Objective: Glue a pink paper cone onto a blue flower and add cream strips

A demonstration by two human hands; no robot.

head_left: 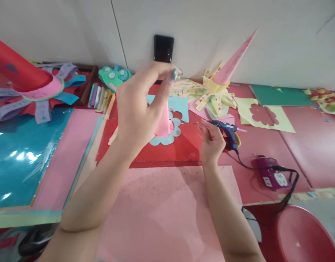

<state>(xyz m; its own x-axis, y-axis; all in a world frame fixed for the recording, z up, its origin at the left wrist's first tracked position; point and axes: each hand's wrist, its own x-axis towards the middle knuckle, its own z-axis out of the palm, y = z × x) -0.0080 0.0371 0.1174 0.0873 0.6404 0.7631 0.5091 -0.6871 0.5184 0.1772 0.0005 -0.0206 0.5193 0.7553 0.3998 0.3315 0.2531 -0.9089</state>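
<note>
My left hand (pixel 140 105) is raised over the red sheet, thumb and fingers curled together at the upper part of a pink paper cone (pixel 163 123). The hand hides the cone's top. The cone's base stands on a light blue flower-shaped paper (pixel 167 140), which lies on red paper (pixel 189 142). My right hand (pixel 212 140) is closed in a pinch just left of a dark blue glue gun (pixel 230 133); what its fingertips hold, if anything, is too small to make out. A blue sheet with a cut-out (pixel 183 105) lies behind the cone.
A finished-looking pink cone with yellow paper strips (pixel 234 60) stands behind right. At left are a red tube with purple strips (pixel 33 78), crayons (pixel 100 96) and shiny blue wrap (pixel 22 153). A cord joins the glue gun to a purple power box (pixel 272 173). A phone (pixel 163 48) leans at the wall.
</note>
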